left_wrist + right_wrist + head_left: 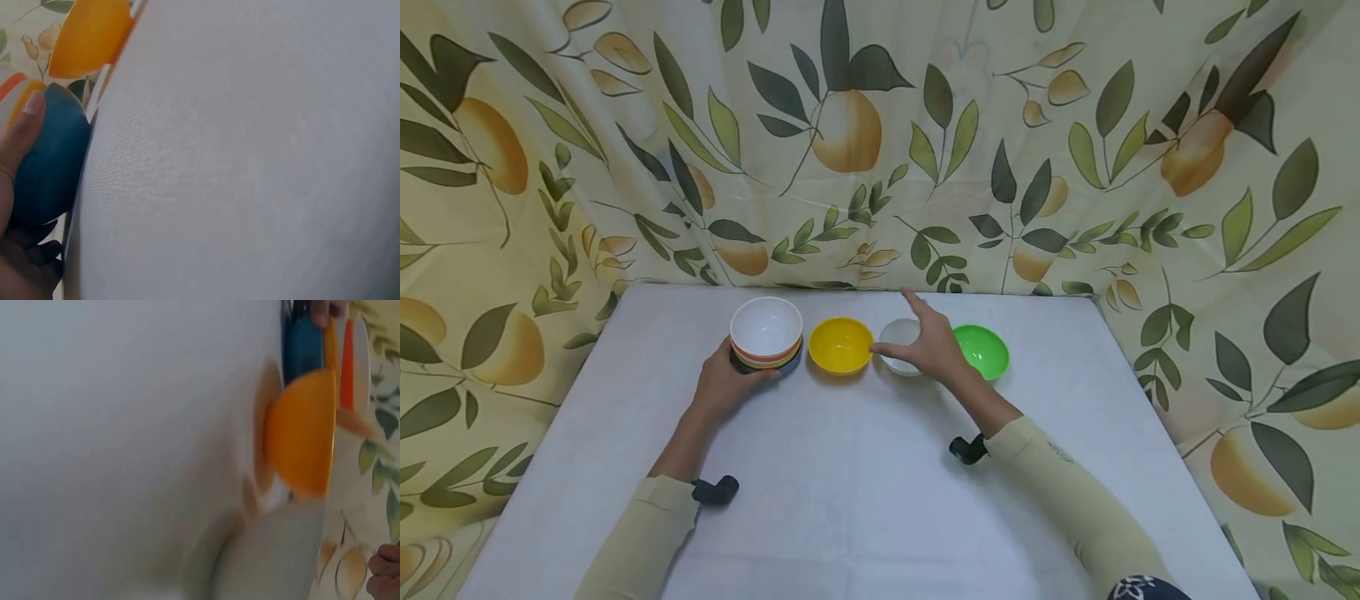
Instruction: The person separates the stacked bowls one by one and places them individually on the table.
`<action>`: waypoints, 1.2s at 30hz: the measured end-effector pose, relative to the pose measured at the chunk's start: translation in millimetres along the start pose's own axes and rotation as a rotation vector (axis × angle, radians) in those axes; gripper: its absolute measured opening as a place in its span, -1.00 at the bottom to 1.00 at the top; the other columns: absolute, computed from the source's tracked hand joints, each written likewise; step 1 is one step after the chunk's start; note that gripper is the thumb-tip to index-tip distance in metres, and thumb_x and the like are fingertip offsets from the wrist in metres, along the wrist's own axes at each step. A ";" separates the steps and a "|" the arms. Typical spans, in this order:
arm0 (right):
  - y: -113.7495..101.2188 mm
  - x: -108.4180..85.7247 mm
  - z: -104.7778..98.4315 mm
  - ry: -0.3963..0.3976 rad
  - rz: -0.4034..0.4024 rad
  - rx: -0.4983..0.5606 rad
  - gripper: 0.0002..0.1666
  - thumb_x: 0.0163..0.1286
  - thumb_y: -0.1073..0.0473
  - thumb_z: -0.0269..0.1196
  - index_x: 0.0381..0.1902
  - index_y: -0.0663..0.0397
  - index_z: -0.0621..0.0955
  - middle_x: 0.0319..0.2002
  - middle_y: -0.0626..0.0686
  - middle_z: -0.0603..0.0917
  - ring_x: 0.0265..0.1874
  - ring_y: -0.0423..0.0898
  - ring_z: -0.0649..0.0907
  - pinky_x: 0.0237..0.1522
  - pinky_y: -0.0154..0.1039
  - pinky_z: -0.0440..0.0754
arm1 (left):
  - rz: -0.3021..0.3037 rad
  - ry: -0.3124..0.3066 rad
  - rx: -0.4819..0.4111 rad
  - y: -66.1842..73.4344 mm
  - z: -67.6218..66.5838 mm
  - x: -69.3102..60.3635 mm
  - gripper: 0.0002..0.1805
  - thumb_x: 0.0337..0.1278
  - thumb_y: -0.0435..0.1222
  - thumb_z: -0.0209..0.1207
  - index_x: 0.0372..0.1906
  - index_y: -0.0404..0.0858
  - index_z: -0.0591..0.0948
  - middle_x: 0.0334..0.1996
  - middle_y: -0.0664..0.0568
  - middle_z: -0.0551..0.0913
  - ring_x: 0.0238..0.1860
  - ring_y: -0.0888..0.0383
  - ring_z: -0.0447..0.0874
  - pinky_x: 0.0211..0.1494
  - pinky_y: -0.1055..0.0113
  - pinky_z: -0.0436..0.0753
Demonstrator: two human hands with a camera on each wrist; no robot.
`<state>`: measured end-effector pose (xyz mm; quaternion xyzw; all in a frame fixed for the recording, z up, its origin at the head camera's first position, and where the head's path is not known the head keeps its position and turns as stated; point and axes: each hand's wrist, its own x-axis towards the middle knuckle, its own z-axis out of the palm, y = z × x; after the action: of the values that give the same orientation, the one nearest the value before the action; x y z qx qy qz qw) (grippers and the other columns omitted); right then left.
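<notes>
Near the far edge of the worktop (850,483), the left hand (722,383) grips a bowl stack (766,329), blue lowest, white uppermost. The right hand (936,346), thumb and fingers spread wide, grasping nothing, overlaps a white bowl (897,332) between yellow (841,345) and green bowls (983,352).

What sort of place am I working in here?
Probably a makeshift indoor filming spot, though the wider room is hidden: a fruit-print cloth hangs behind the white table, and a small black device sits at each wrist.
</notes>
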<state>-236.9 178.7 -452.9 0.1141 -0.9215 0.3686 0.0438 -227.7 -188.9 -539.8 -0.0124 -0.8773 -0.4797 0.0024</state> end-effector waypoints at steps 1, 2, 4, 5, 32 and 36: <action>-7.5 4.2 8.0 -0.017 -0.014 -0.001 0.38 0.07 -0.30 0.63 0.67 0.09 0.21 0.61 0.13 0.27 0.56 0.18 0.30 0.50 0.24 0.33 | -0.001 -0.001 -0.001 -0.2 0.1 0.0 0.30 -0.12 0.03 0.67 0.64 -0.32 0.17 0.54 -0.30 0.32 0.55 -0.26 0.23 0.60 -0.18 0.22; -14.6 7.0 15.0 -0.031 -0.020 0.007 0.39 0.06 -0.30 0.64 0.67 0.07 0.21 0.60 0.12 0.29 0.55 0.18 0.31 0.50 0.24 0.34 | 0.000 -0.001 -0.001 -0.4 0.1 0.1 0.30 -0.12 0.03 0.67 0.64 -0.32 0.17 0.54 -0.31 0.32 0.56 -0.26 0.23 0.60 -0.18 0.22; -29.5 13.1 28.9 -0.074 -0.029 0.026 0.39 0.06 -0.31 0.63 0.68 0.03 0.20 0.60 0.11 0.29 0.55 0.18 0.32 0.50 0.23 0.34 | 0.003 -0.002 -0.002 -0.3 0.5 0.4 0.29 -0.12 0.03 0.67 0.64 -0.32 0.17 0.53 -0.31 0.33 0.56 -0.26 0.23 0.60 -0.18 0.21; -36.4 15.8 35.6 -0.093 -0.029 0.042 0.37 0.07 -0.30 0.63 0.68 0.00 0.21 0.60 0.11 0.30 0.54 0.18 0.33 0.49 0.24 0.35 | 0.005 -0.002 -0.001 -0.5 0.7 0.6 0.29 -0.12 0.04 0.67 0.64 -0.32 0.17 0.53 -0.31 0.33 0.56 -0.26 0.23 0.60 -0.18 0.22; -91.0 62.2 113.0 -0.261 -0.147 0.018 0.24 0.07 -0.25 0.65 0.57 0.11 0.36 0.22 0.11 0.68 0.06 -0.07 0.66 0.07 -0.27 0.68 | 0.095 0.020 -0.006 -3.4 -3.3 0.2 0.19 -0.10 0.06 0.65 0.57 -0.33 0.27 0.43 -0.31 0.45 0.45 -0.26 0.39 0.46 -0.21 0.40; -90.1 61.9 112.3 -0.262 -0.144 0.042 0.26 0.05 -0.24 0.66 0.57 0.10 0.36 0.24 0.11 0.68 0.10 -0.07 0.65 0.10 -0.26 0.67 | 0.094 0.012 0.002 -4.1 -2.3 -0.8 0.19 -0.08 0.02 0.65 0.57 -0.34 0.26 0.42 -0.33 0.45 0.45 -0.27 0.39 0.47 -0.21 0.40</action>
<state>-274.7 26.9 -463.8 0.2279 -0.9008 0.3658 -0.0529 -227.0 -193.1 -542.0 -0.0505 -0.8763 -0.4781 0.0302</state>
